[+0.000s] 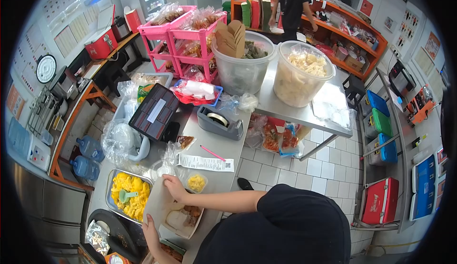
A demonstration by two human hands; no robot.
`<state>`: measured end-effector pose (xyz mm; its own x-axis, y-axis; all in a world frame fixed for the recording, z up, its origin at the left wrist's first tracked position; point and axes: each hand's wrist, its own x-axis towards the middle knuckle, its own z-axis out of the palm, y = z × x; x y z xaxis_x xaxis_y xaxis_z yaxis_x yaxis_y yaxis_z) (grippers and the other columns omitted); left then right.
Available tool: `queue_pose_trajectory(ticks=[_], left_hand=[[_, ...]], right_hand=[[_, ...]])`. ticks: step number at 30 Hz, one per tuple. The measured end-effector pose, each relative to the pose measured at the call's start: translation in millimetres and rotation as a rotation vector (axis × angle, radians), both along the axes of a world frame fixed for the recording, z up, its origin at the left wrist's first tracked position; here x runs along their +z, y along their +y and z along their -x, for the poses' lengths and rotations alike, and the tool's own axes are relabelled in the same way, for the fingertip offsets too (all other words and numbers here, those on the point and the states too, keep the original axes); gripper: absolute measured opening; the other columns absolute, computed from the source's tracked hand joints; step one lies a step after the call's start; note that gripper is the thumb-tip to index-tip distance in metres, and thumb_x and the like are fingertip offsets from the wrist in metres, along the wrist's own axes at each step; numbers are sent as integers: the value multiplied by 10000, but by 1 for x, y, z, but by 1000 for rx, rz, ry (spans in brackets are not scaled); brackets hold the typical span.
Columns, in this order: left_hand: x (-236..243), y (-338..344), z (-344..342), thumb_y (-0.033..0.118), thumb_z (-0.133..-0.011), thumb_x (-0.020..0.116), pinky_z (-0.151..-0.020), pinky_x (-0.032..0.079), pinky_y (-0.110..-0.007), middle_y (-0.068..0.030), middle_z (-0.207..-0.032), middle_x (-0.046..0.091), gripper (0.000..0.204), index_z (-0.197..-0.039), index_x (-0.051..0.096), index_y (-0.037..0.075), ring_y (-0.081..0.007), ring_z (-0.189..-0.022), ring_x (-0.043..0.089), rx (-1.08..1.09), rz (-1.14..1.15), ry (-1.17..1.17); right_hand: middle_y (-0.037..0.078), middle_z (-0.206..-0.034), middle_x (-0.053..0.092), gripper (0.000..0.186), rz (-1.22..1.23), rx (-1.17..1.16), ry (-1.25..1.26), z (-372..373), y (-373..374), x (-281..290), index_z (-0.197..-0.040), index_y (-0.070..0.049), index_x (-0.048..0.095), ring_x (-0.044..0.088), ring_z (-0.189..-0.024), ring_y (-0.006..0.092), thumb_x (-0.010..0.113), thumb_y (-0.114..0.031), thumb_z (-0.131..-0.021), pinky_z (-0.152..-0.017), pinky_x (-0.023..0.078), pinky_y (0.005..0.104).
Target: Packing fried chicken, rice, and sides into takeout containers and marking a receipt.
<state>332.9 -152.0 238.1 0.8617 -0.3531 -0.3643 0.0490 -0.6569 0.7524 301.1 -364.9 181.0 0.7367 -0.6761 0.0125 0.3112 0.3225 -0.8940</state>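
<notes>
A paper food box (198, 226) lies on the metal counter in front of me, with white rice and brown meat pieces inside. My right hand (174, 188) is closed on the far edge of its raised brown lid. My left hand (151, 230) pinches the lid's near left edge. Just left of the lid is a metal tray (110, 204) of yellow scrambled-egg-like food, with a pale green scoop (126, 196) resting in it. Beyond my right forearm sits a small clear cup (196, 183) of yellow food. A long printed receipt (206, 163) and a pink pen (212, 153) lie farther off.
A tape dispenser (220, 122) and a black tablet-like screen (154, 110) stand farther along the counter. Behind are pink stacking baskets (207, 38) and two big clear tubs (303, 85). A black round pan (116, 229) lies lower left. Another person (290, 7) stands at the back.
</notes>
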Motion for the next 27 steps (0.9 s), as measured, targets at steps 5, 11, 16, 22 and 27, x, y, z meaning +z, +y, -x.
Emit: queue_pose_trajectory(ticks=[5,11,16,22,27], left_hand=[[-33,-26,22,580,-1006,520,-1021,441,-410,-161,-1338,570,721,-1366,484,-44,-275,-1184,568,519,577,-5],[-5,-68,28,577,-1033,449,-1071,418,-396,-174,-1353,554,714,-1371,486,-51,-267,-1232,547,836,782,-127],[-6,-74,9,556,-1046,423,-1027,448,-384,-153,-1300,573,676,-1329,514,-51,-253,-1174,581,1063,708,-288],[-27,-17,16,436,-1075,429,-957,476,-338,-123,-1134,661,528,-1198,613,-42,-203,-1052,626,497,775,-10],[5,1,16,252,-1074,478,-943,472,-303,-91,-1040,711,381,-1042,697,-59,-161,-998,640,277,521,-189]], right_hand=[[-37,-712,421,94,-14,121,-18,3,0,1,-825,-29,525,415,-710,58,479,-44,-907,-651,374,258],[-41,-690,414,229,136,127,35,28,19,11,-820,-35,530,377,-681,58,571,-178,-994,-622,366,265],[-43,-747,455,276,112,232,103,34,16,11,-903,-36,595,401,-725,54,614,-288,-1014,-645,375,260],[-6,-910,623,237,104,279,60,38,1,35,-1035,-32,672,555,-892,81,643,-265,-996,-828,462,277],[46,-1051,699,174,579,456,-84,32,-28,30,-1082,-54,708,635,-998,156,654,-97,-922,-915,487,315]])
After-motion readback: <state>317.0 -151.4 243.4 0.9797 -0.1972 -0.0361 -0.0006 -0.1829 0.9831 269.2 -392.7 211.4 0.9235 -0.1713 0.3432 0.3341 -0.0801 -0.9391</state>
